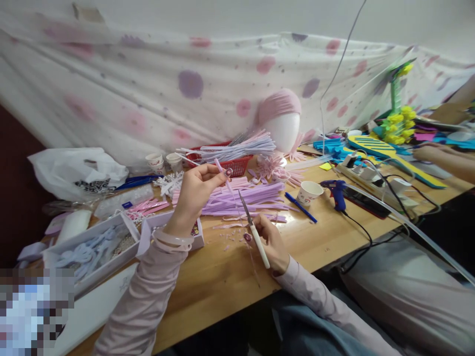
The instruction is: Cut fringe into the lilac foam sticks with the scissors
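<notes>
Head view: we find no legible writing; the white plastic bag (79, 170) far left of the left hand carries a black print too blurred to read, and the white paper cup (309, 191) right of both hands shows a red mark we cannot read.

Our left hand (196, 190) is raised above the table, fingers closed in a pinch on the upper end of a thin lilac strip (227, 184). The strip slants down towards our right hand (272, 242).

Our right hand is closed around the white handles of a pair of scissors (254, 230); the blades point up and left, meeting the strip between the two hands.

Below both hands lies a light wooden table (222, 277) with small lilac offcuts. Just behind the hands sits a pile of lilac strips (252, 200). Right of the right hand lie a blue pen (300, 207) and a blue glue gun (336, 190). A spotted white cloth (185, 89) hangs behind the table.
</notes>
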`<state>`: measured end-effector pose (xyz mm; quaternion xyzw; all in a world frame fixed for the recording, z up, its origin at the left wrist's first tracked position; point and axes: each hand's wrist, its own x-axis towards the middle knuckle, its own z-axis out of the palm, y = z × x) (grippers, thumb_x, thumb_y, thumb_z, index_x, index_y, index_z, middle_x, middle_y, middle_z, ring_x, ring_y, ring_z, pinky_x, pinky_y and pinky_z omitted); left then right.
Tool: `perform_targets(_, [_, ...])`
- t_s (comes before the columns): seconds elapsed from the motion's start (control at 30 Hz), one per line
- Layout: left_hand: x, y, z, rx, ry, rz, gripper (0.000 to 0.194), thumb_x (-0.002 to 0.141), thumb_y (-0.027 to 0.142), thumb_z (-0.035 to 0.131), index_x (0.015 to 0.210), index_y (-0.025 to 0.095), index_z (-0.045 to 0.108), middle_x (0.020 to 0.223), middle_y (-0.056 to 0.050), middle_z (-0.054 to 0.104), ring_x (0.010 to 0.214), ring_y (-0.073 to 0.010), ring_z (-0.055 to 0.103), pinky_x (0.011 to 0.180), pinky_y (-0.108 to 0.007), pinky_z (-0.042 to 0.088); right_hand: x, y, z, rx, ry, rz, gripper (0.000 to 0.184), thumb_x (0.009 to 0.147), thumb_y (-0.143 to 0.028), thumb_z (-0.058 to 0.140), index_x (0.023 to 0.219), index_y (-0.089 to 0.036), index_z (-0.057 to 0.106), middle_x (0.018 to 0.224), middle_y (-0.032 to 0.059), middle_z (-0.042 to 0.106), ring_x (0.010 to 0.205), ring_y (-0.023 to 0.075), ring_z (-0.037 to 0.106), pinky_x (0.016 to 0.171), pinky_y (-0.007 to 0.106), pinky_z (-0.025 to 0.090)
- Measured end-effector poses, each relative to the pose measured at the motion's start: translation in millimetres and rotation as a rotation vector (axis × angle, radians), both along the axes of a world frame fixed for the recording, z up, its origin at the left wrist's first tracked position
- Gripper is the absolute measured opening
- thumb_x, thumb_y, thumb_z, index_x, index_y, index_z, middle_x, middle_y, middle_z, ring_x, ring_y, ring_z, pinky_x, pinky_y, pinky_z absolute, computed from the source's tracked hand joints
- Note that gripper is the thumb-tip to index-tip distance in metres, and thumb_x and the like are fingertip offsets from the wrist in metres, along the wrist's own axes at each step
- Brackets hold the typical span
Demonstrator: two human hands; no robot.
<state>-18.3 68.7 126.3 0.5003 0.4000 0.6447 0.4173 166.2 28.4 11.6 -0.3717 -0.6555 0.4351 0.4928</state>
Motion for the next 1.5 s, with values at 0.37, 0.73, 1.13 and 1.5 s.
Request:
perform_targets(0.37, [4,-2,0.2,-0.081,0.115,-0.009,0.039,0.051,0.039,0.090,0.057,0.016,0.058,0.053,0.001,0.062,0.048,-0.0109,0.059,0.053,-0.024,0.051,2,-2,4.7,0.107,-0.126,-0.140,0.038,0.063,-0.026,0.083,0.072,-0.022,0.046,0.059,-0.0072,0.042,0.053,0.0096,0.033,0.052,0.026,0.026])
perform_targets(0.73, [0,1,-4.9,-0.062,0.161,-0.038,0.044,0.058,0.036,0.086,0.088,0.018,0.059,0.060,0.006,0.064,0.048,-0.0099,0.062,0.050,-0.021,0.053,-10,-4,-10.8,-0.053,0.087,-0.012,0.044,0.069,-0.049,0.079,0.074,-0.022,0.045,0.061,-0.0054,0.049,0.054,0.0086,0.043,0.050,0.022,0.037])
perform_targets(1.13, [2,1,-5.9,-0.036,0.269,-0.016,0.036,0.073,0.046,0.075,0.089,0.015,0.064,0.062,0.001,0.066,0.051,-0.0116,0.065,0.051,-0.020,0.054,-8,-7,-8.9,0.026,-0.036,-0.072,0.039,0.074,-0.045,0.073,0.072,-0.022,0.041,0.058,-0.0077,0.041,0.050,0.0076,0.036,0.046,0.022,0.029])
perform_targets(1.5, [4,-4,-5.5,-0.011,0.357,0.025,0.033,0.069,0.044,0.078,0.080,0.014,0.068,0.061,0.000,0.066,0.055,-0.0115,0.062,0.055,-0.021,0.050,-5,-8,-10.3,0.160,-0.170,-0.215,0.036,0.072,-0.027,0.075,0.071,-0.023,0.039,0.056,-0.0102,0.037,0.050,0.0072,0.033,0.047,0.022,0.028])
